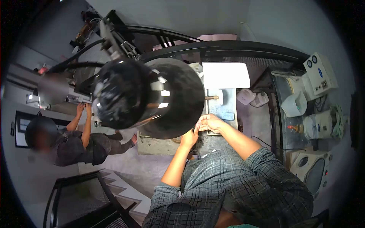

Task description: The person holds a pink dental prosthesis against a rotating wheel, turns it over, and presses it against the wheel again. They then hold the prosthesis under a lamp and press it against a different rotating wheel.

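Observation:
Both of my hands meet over the front of a grey workbench [156, 149], just right of a large black lamp shade [171, 98] that covers part of the bench. My left hand [189, 138] is closed, its fingers partly behind the shade's edge. Beside it, my right hand [210, 122] has bent fingers drawn together near the left fingertips. Whatever lies between them is too small to make out. Beyond them on a metal tray are a round white piece with a brown handle [211, 97] and a small blue rectangular block [228, 116]. A white sheet [226, 75] lies behind.
White jugs [253, 97] stand right of the bench. A side table [279, 125] carries a white container [294, 104] and a machine with gauges [320, 74]. Two people [81, 148] are at the left, near a black railing [78, 180] and steps.

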Motion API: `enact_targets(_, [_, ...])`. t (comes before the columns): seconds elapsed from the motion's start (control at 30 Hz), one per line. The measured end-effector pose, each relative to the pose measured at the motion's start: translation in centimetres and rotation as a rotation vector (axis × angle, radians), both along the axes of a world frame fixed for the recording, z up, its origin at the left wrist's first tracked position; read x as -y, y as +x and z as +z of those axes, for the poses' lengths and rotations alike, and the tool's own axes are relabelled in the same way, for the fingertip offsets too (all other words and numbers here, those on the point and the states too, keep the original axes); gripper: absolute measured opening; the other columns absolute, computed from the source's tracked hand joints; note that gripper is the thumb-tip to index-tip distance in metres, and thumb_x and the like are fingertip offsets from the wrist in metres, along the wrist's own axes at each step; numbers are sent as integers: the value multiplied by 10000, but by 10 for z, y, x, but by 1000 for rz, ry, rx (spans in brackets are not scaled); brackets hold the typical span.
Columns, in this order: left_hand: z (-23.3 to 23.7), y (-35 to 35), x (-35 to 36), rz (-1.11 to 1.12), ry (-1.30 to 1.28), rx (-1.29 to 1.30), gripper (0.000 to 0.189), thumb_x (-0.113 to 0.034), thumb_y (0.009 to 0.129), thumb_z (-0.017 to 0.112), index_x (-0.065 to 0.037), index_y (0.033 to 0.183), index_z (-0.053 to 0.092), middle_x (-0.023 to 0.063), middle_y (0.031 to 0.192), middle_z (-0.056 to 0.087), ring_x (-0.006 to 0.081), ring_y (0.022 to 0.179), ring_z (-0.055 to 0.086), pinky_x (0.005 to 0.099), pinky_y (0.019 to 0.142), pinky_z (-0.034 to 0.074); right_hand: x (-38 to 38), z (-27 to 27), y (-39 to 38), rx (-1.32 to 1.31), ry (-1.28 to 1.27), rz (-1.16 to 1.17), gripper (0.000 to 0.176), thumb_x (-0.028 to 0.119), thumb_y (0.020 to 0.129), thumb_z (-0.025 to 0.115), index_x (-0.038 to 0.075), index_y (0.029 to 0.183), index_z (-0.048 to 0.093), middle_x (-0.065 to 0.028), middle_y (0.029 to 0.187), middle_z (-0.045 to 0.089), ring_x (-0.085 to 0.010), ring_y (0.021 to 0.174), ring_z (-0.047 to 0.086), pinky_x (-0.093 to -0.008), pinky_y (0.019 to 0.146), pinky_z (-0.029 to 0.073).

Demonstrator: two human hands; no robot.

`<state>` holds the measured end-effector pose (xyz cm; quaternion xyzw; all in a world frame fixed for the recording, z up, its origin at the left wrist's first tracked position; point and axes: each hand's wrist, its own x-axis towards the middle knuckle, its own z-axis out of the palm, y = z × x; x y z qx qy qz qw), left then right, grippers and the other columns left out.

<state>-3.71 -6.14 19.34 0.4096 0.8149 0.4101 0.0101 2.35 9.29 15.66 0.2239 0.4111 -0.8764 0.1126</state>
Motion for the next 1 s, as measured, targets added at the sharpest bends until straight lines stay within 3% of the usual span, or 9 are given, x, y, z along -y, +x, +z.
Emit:
enact_targets(0.1, [4, 4, -14, -49, -24, 169, 189, -32, 750, 599, 42, 923, 588, 181, 836, 581, 304, 740, 580, 346, 674, 461, -8, 13, 11, 25, -25, -30, 191, 51, 895, 436, -47, 1041, 510, -162, 943, 591, -264, 837, 620, -380, 773, 523])
enact_targets(0.23, [1, 4, -23, -30, -46, 254, 171, -59, 750, 610, 40, 888, 582, 184, 774, 565, 303, 675, 570, 358, 628, 448, -20, 10, 22, 29, -48, -55, 220, 46, 897, 436, -88, 1066, 475, -202, 990, 574, -294, 893, 612, -395, 813, 514])
enact_targets(0.3, [0, 4, -27, -15, -53, 251, 181, -66, 746, 616, 40, 887, 583, 184, 778, 568, 304, 678, 572, 362, 629, 448, -26, 13, 25, 72, 102, -54, 216, 42, 876, 488, -101, 1038, 477, -223, 951, 588, -301, 881, 617, -379, 777, 532])
enact_targets(0.43, [-14, 3, -36, -9, -136, 276, 187, -93, 740, 634, 45, 860, 592, 197, 801, 589, 312, 685, 586, 375, 629, 452, -44, 12, 38, 108, 158, -123, 196, 40, 840, 554, -82, 987, 510, -196, 937, 602, -271, 887, 619, -368, 759, 537])
enact_targets(0.57, [-25, 9, -56, -110, -177, 301, 173, -103, 741, 644, 34, 838, 604, 201, 768, 596, 311, 685, 592, 367, 628, 455, -57, 10, 52, 92, 248, -191, 172, -18, 815, 555, -45, 984, 541, -142, 968, 610, -229, 917, 608, -323, 760, 524])
enact_targets(0.73, [-41, 9, -71, -197, -272, 307, 156, -119, 756, 633, 21, 819, 607, 197, 734, 605, 314, 667, 597, 368, 604, 455, -68, 3, 64, 5, 358, -317, 191, -77, 778, 567, -54, 967, 546, -149, 956, 612, -219, 887, 615, -289, 799, 505])
enact_targets(0.87, [-47, 4, -87, -223, -291, 270, 174, -146, 770, 628, 21, 815, 607, 196, 722, 607, 313, 659, 599, 369, 597, 455, -80, -19, 71, 8, 397, -427, 171, -82, 780, 565, -77, 950, 544, -162, 900, 607, -216, 839, 622, -308, 747, 527])
enact_targets(0.93, [-40, 3, -95, -191, -321, 257, 188, -164, 777, 630, 20, 809, 609, 198, 725, 608, 313, 653, 598, 362, 597, 458, -83, -20, 75, 61, 350, -517, 137, -49, 788, 581, -66, 923, 566, -132, 837, 623, -172, 729, 626, -278, 630, 541])
enact_targets(1.0, [-35, 0, -96, -174, -336, 284, 190, -171, 779, 632, 15, 812, 614, 188, 737, 615, 300, 663, 603, 356, 609, 462, -83, -11, 79, 96, 415, -486, 139, -23, 803, 573, -55, 939, 571, -123, 839, 622, -161, 709, 620, -278, 605, 542])
